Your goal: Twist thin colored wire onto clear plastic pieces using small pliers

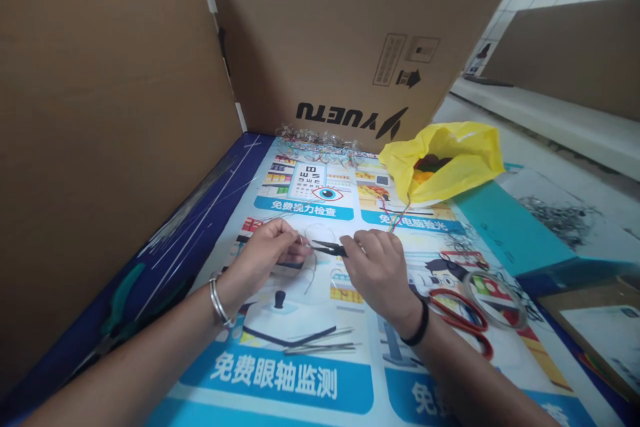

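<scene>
At the left edge a teal-handled tool (pixel 123 300) lies on the blue-covered surface (pixel 190 260), and beyond it a spread of long straight wires (pixel 193 213) looks unworked, so plenty of stock seems to be left. Farther right, the left hand (pixel 277 243) has its fingertips pinched on a thin wire (pixel 315 272), which lies between the two hands and curves down toward the near side; this piece looks partly shaped, with its bending probably unfinished. A tangled heap of wire pieces (pixel 320 141) at the far side, by the cardboard, may be work already done, though the detail is too fine to tell. Nearer, short straight rods (pixel 323 345) lie loose, apparently not bent. The pliers (pixel 330 249) come next, their tips at the wire beside the left fingertips; whether they bite on it I cannot tell. The right hand (pixel 373 260) is closed round their handles. Right of it are an open yellow bag (pixel 445 137), red-handled scissors (pixel 483 320) near a clear ring (pixel 520 310), and at far right a pile of dark bits (pixel 563 217), perhaps more pieces or offcuts
</scene>
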A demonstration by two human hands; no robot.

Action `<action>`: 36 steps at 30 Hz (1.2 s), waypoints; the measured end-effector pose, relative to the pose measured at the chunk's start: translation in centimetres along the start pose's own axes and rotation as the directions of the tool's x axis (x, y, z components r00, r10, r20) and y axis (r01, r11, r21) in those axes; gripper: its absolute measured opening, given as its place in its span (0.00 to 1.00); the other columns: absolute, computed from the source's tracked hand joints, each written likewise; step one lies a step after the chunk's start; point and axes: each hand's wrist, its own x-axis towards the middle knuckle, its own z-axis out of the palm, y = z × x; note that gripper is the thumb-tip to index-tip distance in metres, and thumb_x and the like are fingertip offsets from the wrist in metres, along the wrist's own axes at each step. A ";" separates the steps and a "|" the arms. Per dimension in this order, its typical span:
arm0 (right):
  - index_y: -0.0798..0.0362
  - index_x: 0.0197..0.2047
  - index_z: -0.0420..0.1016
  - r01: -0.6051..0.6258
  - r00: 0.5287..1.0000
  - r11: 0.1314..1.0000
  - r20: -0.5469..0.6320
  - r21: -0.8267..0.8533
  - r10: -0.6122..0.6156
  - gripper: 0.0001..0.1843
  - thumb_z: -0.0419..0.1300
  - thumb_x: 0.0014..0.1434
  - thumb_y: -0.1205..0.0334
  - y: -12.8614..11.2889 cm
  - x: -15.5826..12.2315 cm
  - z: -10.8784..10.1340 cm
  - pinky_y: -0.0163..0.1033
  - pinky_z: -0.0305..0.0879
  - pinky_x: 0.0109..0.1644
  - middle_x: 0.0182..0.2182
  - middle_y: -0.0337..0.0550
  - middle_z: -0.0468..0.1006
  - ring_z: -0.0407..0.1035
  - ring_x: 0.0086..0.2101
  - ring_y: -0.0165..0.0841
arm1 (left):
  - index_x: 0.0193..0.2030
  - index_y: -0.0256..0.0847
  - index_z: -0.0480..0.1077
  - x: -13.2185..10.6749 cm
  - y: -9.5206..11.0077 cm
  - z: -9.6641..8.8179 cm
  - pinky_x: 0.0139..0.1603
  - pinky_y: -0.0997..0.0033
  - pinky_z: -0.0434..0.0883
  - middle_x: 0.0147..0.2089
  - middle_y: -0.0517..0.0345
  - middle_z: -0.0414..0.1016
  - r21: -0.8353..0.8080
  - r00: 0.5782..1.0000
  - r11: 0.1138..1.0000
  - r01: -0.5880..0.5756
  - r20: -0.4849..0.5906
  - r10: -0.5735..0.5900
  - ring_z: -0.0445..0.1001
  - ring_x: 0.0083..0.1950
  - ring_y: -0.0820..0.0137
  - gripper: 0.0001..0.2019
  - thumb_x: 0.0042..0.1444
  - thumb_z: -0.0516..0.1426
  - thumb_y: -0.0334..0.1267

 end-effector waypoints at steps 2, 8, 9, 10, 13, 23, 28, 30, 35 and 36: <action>0.53 0.43 0.71 0.083 0.997 0.996 -0.002 0.026 -0.083 0.08 0.54 0.60 0.67 -0.2 0.0 -0.1 0.44 0.53 0.43 0.34 0.44 0.72 0.61 0.37 0.36 | 0.26 0.38 0.61 0.0 -0.1 0.2 0.33 0.70 0.71 0.29 0.59 0.74 0.013 1.000 1.000 0.005 -0.020 -0.004 0.75 0.30 0.71 0.11 0.49 0.59 0.40; 0.54 0.45 0.69 0.227 0.974 0.972 0.014 0.062 -0.228 0.10 0.51 0.62 0.69 -1.3 0.2 -0.5 0.44 0.53 0.40 0.36 0.44 0.72 0.62 0.36 0.34 | 0.24 0.38 0.61 0.0 -1.1 0.5 0.36 0.72 0.69 0.29 0.60 0.74 -0.006 1.000 1.000 0.025 0.004 -0.025 0.75 0.32 0.72 0.10 0.49 0.58 0.37; 0.54 0.45 0.69 0.229 0.973 0.971 0.016 0.066 -0.231 0.10 0.51 0.62 0.69 -1.4 0.2 -0.5 0.44 0.53 0.40 0.36 0.44 0.72 0.62 0.36 0.34 | 0.24 0.39 0.61 0.0 -1.3 0.5 0.36 0.72 0.69 0.28 0.61 0.74 -0.008 1.000 1.000 0.026 0.009 -0.026 0.75 0.32 0.72 0.10 0.49 0.58 0.37; 0.54 0.45 0.69 0.233 0.972 0.970 0.018 0.069 -0.235 0.10 0.51 0.63 0.69 -1.4 0.3 -0.5 0.44 0.53 0.40 0.36 0.44 0.72 0.62 0.36 0.34 | 0.24 0.39 0.61 0.1 -1.5 0.5 0.36 0.72 0.68 0.28 0.61 0.74 -0.014 0.999 0.999 0.029 0.016 -0.029 0.75 0.31 0.73 0.09 0.49 0.58 0.37; 0.54 0.45 0.70 0.244 0.969 0.967 0.026 0.069 -0.246 0.11 0.49 0.64 0.68 -1.4 0.3 -0.6 0.43 0.53 0.39 0.35 0.44 0.73 0.61 0.35 0.34 | 0.25 0.39 0.61 0.1 -1.7 0.6 0.35 0.74 0.67 0.26 0.63 0.73 -0.031 0.999 0.999 0.030 0.022 -0.029 0.74 0.30 0.74 0.09 0.49 0.58 0.37; 0.55 0.42 0.70 0.251 0.965 0.963 0.055 0.093 -0.257 0.10 0.49 0.64 0.67 -1.5 0.4 -0.5 0.43 0.51 0.36 0.30 0.43 0.71 0.59 0.32 0.34 | 0.23 0.39 0.60 0.1 -1.4 0.9 0.29 0.78 0.62 0.19 0.67 0.67 0.005 0.999 0.999 0.040 0.004 -0.040 0.70 0.25 0.76 0.11 0.48 0.59 0.36; 0.53 0.38 0.71 0.175 0.971 0.978 0.145 0.111 -0.190 0.08 0.50 0.63 0.67 -1.7 0.3 -0.2 0.42 0.50 0.34 0.27 0.41 0.69 0.59 0.31 0.34 | 0.25 0.39 0.60 0.0 -1.2 0.8 0.36 0.71 0.68 0.28 0.61 0.74 0.045 1.000 0.999 -0.029 0.004 0.028 0.75 0.29 0.73 0.10 0.50 0.58 0.38; 0.53 0.35 0.71 0.105 0.965 0.984 0.224 0.141 -0.135 0.06 0.53 0.61 0.67 -1.8 0.2 0.0 0.41 0.51 0.34 0.27 0.41 0.69 0.60 0.31 0.34 | 0.27 0.39 0.61 0.0 -1.3 0.8 0.39 0.68 0.70 0.33 0.59 0.75 0.107 0.995 0.989 -0.102 0.023 0.101 0.76 0.31 0.71 0.09 0.51 0.57 0.40; 0.52 0.35 0.72 -0.115 0.875 0.955 0.482 0.272 -0.032 0.03 0.57 0.58 0.63 -2.1 0.4 0.0 0.37 0.54 0.34 0.29 0.41 0.74 0.66 0.32 0.33 | 0.32 0.41 0.66 -0.4 -1.5 0.6 0.41 0.67 0.69 0.32 0.58 0.75 0.480 0.950 0.820 -0.310 0.137 0.279 0.75 0.37 0.69 0.07 0.57 0.51 0.40; 0.52 0.37 0.72 -0.146 0.858 0.946 0.512 0.289 -0.024 0.05 0.57 0.58 0.62 -2.1 0.4 -0.1 0.37 0.55 0.34 0.31 0.41 0.74 0.67 0.33 0.34 | 0.33 0.41 0.66 -0.3 -1.5 0.5 0.40 0.68 0.69 0.32 0.58 0.75 0.527 0.944 0.784 -0.327 0.156 0.289 0.75 0.36 0.69 0.07 0.57 0.51 0.40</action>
